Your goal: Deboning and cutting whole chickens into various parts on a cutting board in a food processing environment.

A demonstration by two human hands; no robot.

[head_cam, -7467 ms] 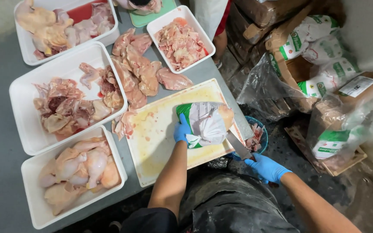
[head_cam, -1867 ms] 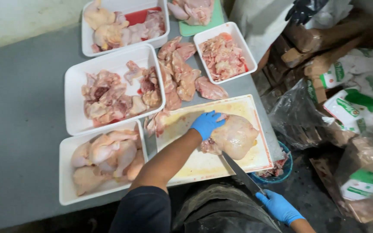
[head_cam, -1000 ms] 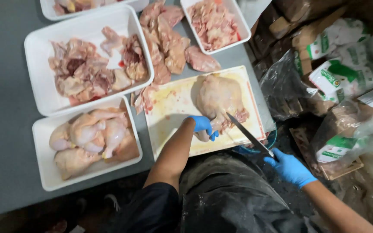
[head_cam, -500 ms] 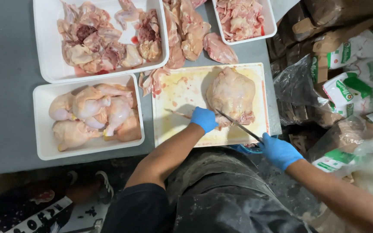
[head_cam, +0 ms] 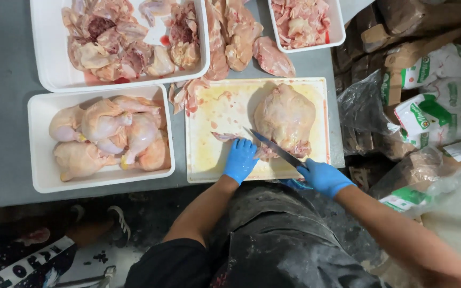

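Note:
A whole raw chicken (head_cam: pixel 285 116) lies on a pale cutting board (head_cam: pixel 217 130) at the table's near edge. My left hand (head_cam: pixel 240 159), in a blue glove, rests on the board and pinches a flap of skin at the bird's near end. My right hand (head_cam: pixel 322 176), also gloved in blue, grips the handle of a knife (head_cam: pixel 273 148). Its dark blade points up and left across the chicken's lower edge.
A white tray (head_cam: pixel 38 176) of whole chickens sits left of the board, with a tray (head_cam: pixel 46 69) of cut pieces behind it and another tray (head_cam: pixel 335 29) at the back right. Loose chicken parts (head_cam: pixel 233 40) lie on the grey table. Bags and boxes (head_cam: pixel 428 101) crowd the right.
The packaged chicken has been unwrapped and laid bare on the board. My left hand slid from its top to its near end. My right hand brought the knife blade against the bird.

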